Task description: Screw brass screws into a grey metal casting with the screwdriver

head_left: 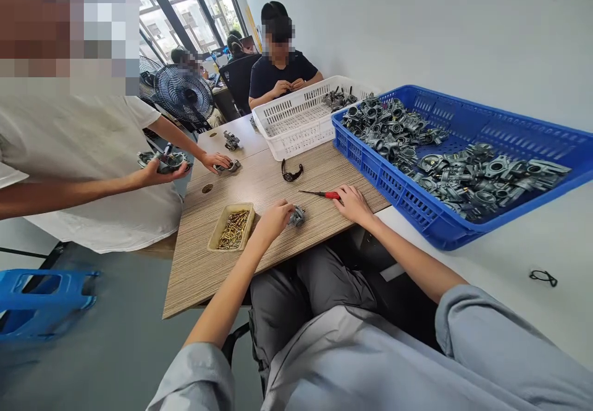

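Observation:
My left hand is closed around the near side of a small grey metal carburetor that rests on the wooden table. Its fingertips are partly hidden behind the hand. To the right, my right hand lies low on the table with its fingers round the handle end of a red screwdriver. The screwdriver's thin shaft points left, beyond the carburetor. Left of my left hand stands a cream tray of brass-coloured screws.
A black wristwatch lies farther back. The blue crate at right and the white crate hold carburetors. On the left, a co-worker's hands handle metal parts; another person sits behind the white crate.

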A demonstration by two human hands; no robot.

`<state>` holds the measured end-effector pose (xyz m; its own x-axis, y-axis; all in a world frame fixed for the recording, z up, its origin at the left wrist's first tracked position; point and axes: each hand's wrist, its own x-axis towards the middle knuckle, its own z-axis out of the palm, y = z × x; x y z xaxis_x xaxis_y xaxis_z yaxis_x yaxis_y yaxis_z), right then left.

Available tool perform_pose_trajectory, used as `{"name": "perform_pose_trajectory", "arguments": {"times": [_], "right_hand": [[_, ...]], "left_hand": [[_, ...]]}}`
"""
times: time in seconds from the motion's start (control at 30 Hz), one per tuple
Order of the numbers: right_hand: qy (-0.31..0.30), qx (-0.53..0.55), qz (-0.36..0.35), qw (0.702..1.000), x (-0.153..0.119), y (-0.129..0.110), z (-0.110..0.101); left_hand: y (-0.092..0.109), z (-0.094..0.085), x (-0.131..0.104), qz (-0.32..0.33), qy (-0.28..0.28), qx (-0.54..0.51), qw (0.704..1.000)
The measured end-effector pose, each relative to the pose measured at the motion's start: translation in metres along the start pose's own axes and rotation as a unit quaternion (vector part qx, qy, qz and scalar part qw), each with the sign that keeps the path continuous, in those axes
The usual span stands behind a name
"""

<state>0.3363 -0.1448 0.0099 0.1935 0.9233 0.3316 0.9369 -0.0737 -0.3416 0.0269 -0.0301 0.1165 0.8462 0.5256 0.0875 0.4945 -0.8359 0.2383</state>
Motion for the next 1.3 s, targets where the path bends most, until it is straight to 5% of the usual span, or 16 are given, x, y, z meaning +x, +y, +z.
{"name": "perform_pose_trajectory", "arguments": {"times": [0.33,0.73,0.97,1.3], "right_hand": [[-0.002,-0.009,-0.003,1.0,0.0,-0.001,0.0],[0.002,-0.007,-0.007,1.0,-0.001,-0.002,-0.002],[0.001,0.012,-0.009,1.0,-0.002,-0.001,-0.003],[0.086,0.239,0.0,0.967,0.015,0.009,-0.007]], "left_hand": [[-0.005,0.016,0.004,0.01,0.021,0.008,1.0],[0.014,0.086,-0.024,-0.081,0.285,-0.151,0.943],[0.008,0.106,-0.006,-0.183,0.299,-0.235,0.906],[0.007,0.121,-0.014,-0.157,0.32,-0.288,0.889]]}}
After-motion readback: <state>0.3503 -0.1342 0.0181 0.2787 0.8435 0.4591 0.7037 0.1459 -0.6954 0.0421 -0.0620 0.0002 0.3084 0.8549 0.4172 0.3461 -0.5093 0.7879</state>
